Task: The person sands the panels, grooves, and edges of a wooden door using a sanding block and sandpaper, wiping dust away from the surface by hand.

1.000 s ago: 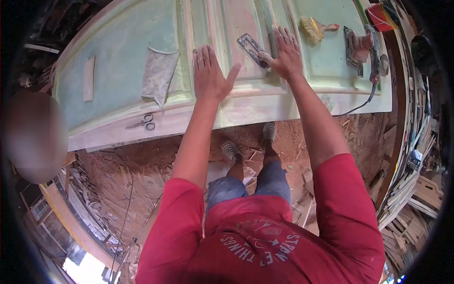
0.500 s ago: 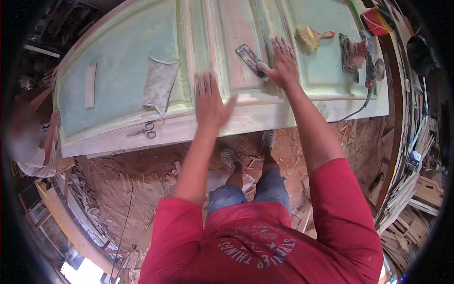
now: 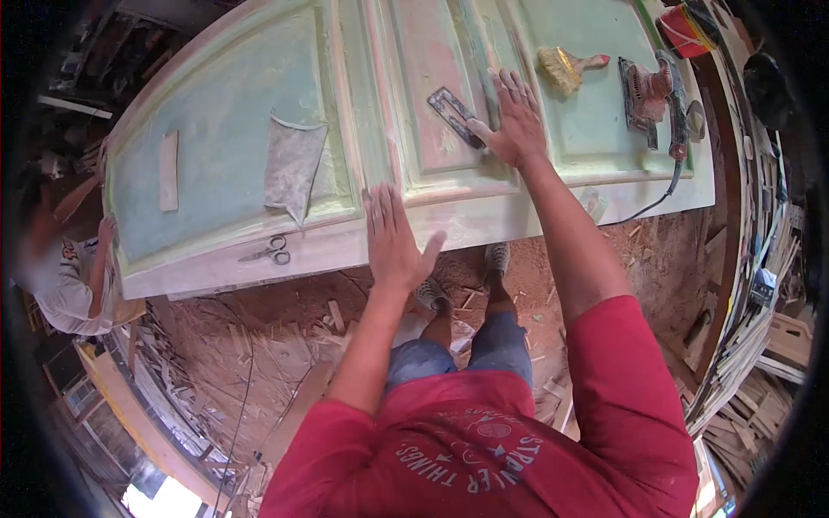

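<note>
A pale green and pink panelled door [image 3: 233, 112] lies flat before me. My left hand [image 3: 396, 240] is at its near edge, fingers extended and thumb apart, holding nothing. Farther up, my right hand [image 3: 518, 121] lies spread on the raised moulding. Close to its thumb is a flat, dark-framed tool [image 3: 452, 110]; whether they touch is hard to tell. A grey cloth pouch [image 3: 294, 166] rests left of my hands, with scissors [image 3: 268, 250] below it. To the right are a yellow-bristled brush [image 3: 563, 71] and a corded sander [image 3: 648, 95].
A thin wooden strip [image 3: 169, 171] lies on the door's left part. Another person [image 3: 76, 289] stands at the left end, one hand at the door's edge. A red container [image 3: 686, 32] is at the upper right. Wood scraps [image 3: 332, 324] litter the floor; stacked boards line the right.
My left hand has slid down the door toward me, to its near edge. My right hand has stayed close to the same place. The other person at the left shows more fully.
</note>
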Motion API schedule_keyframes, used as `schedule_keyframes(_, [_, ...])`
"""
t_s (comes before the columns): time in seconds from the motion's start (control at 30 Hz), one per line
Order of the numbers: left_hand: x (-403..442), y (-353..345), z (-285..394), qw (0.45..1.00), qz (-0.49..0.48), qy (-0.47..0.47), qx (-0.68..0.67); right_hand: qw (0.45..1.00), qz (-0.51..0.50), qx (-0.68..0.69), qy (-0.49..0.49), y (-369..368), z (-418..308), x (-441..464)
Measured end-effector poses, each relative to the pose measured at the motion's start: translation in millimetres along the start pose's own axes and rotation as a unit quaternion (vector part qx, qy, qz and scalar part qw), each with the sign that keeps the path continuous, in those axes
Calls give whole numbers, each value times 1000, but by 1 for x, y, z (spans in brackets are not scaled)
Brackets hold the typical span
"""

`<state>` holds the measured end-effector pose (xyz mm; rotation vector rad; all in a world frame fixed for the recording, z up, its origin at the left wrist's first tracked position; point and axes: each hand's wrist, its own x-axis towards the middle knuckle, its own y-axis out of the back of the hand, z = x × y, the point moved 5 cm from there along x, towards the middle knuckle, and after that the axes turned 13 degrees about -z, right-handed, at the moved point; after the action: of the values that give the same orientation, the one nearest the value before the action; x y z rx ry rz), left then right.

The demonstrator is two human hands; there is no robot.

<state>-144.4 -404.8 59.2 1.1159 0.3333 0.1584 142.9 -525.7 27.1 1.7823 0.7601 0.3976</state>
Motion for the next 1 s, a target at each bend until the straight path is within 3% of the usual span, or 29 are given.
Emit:
schedule_keyframes(0.2, [107, 13, -28, 999, 14, 8, 29, 1000, 16, 1, 11, -6, 4, 0])
schedule_keyframes(0.3, [97, -6, -40, 998, -9, 21, 57, 1000, 20, 8, 11, -6, 4, 0])
schedule_keyframes(0.4, [2, -6, -6, 999, -22, 5, 42, 1000, 7, 14, -1, -3, 3, 0])
schedule_keyframes(0.5, [9, -2, -3, 999, -6, -4, 33, 1000, 13, 17, 4, -2, 2, -1])
schedule_keyframes(0.6, [95, 8, -28, 999, 12, -2, 33, 1000, 11, 6, 1, -5, 4, 0])
schedule_keyframes(0.7, [119, 13, -35, 1000, 20, -19, -1, 1000, 21, 3, 5, -6, 4, -1])
schedule_keyframes(0.8, [35, -9, -20, 996, -1, -2, 85, 1000, 5, 19, 1, -5, 3, 0])
schedule_keyframes(0.9, [14, -7, -11, 999, -16, -2, 46, 1000, 14, 17, 2, -6, 5, 0])
schedule_keyframes(1.0, [93, 9, -28, 999, 12, -11, 38, 1000, 21, 16, 12, -4, 3, -1])
